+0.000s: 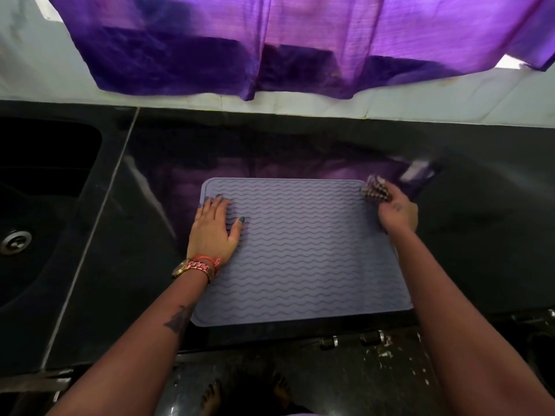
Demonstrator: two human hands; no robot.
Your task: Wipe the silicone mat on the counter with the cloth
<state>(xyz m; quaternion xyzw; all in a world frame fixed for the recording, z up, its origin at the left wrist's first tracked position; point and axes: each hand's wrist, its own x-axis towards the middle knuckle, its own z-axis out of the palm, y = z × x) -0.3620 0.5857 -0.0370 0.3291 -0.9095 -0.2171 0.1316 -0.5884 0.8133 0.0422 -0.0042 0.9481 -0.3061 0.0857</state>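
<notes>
A glossy black stone bench (pixel 300 151) runs across the view below a white tiled wall, with a purple curtain (pixel 300 46) hanging over the wall and mirrored faintly in the polished stone. A dark sink (pixel 45 187) with a metal drain is sunk into the bench at the left.

The mat (pixel 303 253) lies flat in the middle of the bench, close to its near edge. It is a grey-lilac silicone rectangle with rounded corners, a raised rim and rows of fine wavy ridges. Its long axis runs left to right, roughly parallel to the bench's front edge, and the ridges follow the same line.

The left hand (pixel 214 226) lies palm down on the mat's left part, fingers straight and spread toward the far edge, thumb pointing right. A rose-gold watch (pixel 195 270) and an orange thread circle its wrist.

The right hand (pixel 398 211) is at the mat's far right corner, its fingers curled round a bunched cloth (pixel 375 189) with a brown and white chequered pattern. The cloth is blurred; it sits on or just over the corner rim, but contact cannot be told. The rest of the mat stretches left and toward the viewer from that grip.

Bare feet (pixel 213 394) stand on a speckled dark floor below the bench.
</notes>
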